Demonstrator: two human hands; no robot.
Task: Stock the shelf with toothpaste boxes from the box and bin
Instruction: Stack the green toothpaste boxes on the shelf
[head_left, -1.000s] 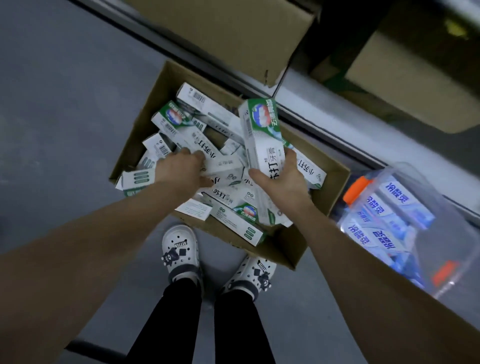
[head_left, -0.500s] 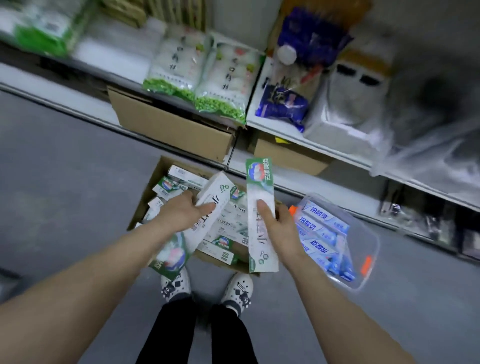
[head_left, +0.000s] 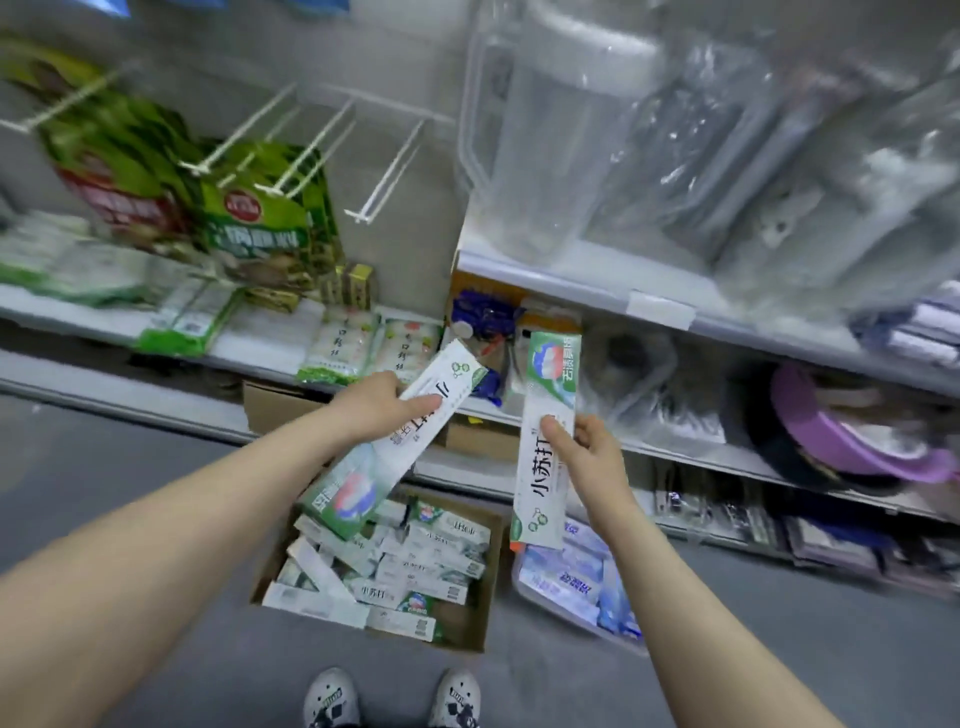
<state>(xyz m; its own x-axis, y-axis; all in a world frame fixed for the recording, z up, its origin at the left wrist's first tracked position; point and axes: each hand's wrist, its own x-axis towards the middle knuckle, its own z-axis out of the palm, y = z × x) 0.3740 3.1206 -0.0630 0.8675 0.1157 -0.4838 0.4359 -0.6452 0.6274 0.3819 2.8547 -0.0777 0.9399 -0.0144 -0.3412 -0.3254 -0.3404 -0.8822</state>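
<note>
Above the cardboard box (head_left: 488, 587) on the floor by my feet, I hold two toothpaste boxes, one in each hand. My left hand (head_left: 374, 410) grips the left toothpaste box (head_left: 363, 478) around its middle, fingers curled over its face. It slants from lower left to upper right, plain end aimed at the shelf (head_left: 587, 291). My right hand (head_left: 592, 447) pinches the right toothpaste box (head_left: 540, 483) by its side, thumb on the front. It stands nearly upright, logo end up, just under the shelf's front edge. The shelf lies ahead of and above both hands, and I judge the right hand slightly nearer. The one cardboard box holds well over a dozen more, too jumbled to count. One clear bin (head_left: 524, 587) just beside its right edge holds several blue ones.
</note>
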